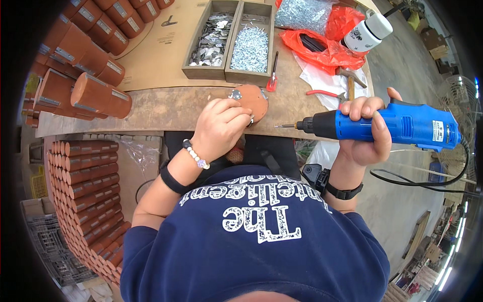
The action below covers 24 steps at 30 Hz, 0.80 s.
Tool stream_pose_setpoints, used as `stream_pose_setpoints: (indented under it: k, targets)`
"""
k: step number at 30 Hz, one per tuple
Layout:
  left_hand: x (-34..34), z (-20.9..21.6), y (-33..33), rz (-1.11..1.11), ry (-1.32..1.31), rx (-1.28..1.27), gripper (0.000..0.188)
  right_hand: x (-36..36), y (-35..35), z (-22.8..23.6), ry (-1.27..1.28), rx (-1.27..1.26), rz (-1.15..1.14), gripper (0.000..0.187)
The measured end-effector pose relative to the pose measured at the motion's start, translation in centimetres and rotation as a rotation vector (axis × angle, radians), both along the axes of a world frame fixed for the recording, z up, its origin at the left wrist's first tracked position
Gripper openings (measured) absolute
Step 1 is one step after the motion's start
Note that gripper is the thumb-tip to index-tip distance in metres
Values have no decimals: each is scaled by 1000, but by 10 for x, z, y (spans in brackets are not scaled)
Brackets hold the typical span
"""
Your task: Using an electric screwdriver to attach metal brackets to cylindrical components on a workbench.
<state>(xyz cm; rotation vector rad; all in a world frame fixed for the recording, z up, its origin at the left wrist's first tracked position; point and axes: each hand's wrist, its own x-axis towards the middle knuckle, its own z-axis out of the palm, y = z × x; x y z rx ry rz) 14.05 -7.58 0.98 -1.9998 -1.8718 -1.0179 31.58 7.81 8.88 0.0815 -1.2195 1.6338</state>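
Beyond the right hand (pixel 370 133), a hammer (pixel 351 89) and red-handled pliers (pixel 326 93) lie near a red plastic bag (pixel 327 59) and a tilted white bottle (pixel 368 32); farther right of that hand stands a wire-caged fan (pixel 457 103); well to the left of the left hand (pixel 221 123) is a yellow crate (pixel 38 185)

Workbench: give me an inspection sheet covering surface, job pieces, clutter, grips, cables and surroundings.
Surface: worn wooden bench, cardboard sheet at far left.
Job pieces: round brown piece at near edge; left tray holds flat metal pieces, right tray holds screws.
Clutter: hammer, red-handled pliers, red plastic bag, white bottle, toward the right.
Grips: left grip at round brown piece's rim; right grip around blue power screwdriver.
Cables: black cable loops from the screwdriver's rear.
Surroundings: stacked brown cylinders lower left; grey floor right.
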Motion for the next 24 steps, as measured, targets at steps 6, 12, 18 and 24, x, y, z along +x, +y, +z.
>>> stream_pose_setpoints:
  k: [6, 12, 18, 24]
  targets:
    - [3, -3, -7, 0, -106, -65, 24, -1, -1, 0, -27, 32, 27, 51]
    - [-5, -11, 1, 16, -133, -88, 37, -11, -7, 2, -16, 43, 55, 51]
    - [-1, -15, -4, 29, -203, -60, 36, -23, -13, 6, -17, 41, 43, 53]
    - [2, -13, -2, 52, -229, -43, 32, -34, -17, 6, -40, 21, 71, 53]
